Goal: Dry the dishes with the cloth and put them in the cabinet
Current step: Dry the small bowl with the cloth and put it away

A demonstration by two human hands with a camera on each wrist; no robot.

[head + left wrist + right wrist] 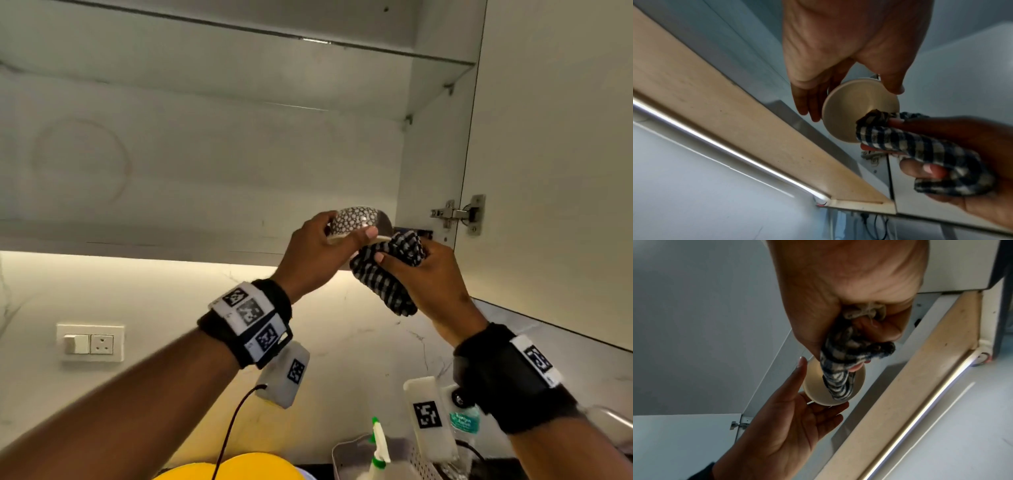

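Holding a small bowl point(359, 221) up in front of the open cabinet point(205, 154), I have my left hand point(318, 253) around its rim, thumb on the near edge and the other fingers along the far side. The bowl is tipped on its side: its speckled black-and-white outer wall faces up toward me in the head view, and its cream mouth opens down and to my right, toward the cloth. In the left wrist view that mouth point(855, 112) shows as a full round disc, so the bowl's axis runs roughly along the line between my two hands.

My right hand point(435, 281) is closed around a bunched black-and-white checked cloth point(387, 274), fingers curled over it and thumb pinning it. One end of the cloth pokes up to the bowl's rim and reaches into the opening; the rest trails down out of my fist. The cloth's length runs slantwise from the bowl down toward my right wrist.

Both hands are raised at the level of the cabinet's bottom edge, just left of the door hinge point(459, 214). Below, on the counter, stand a spray bottle point(378, 452) and a perforated rack point(342, 455), with a yellow round thing point(233, 467) at the frame's lower edge.
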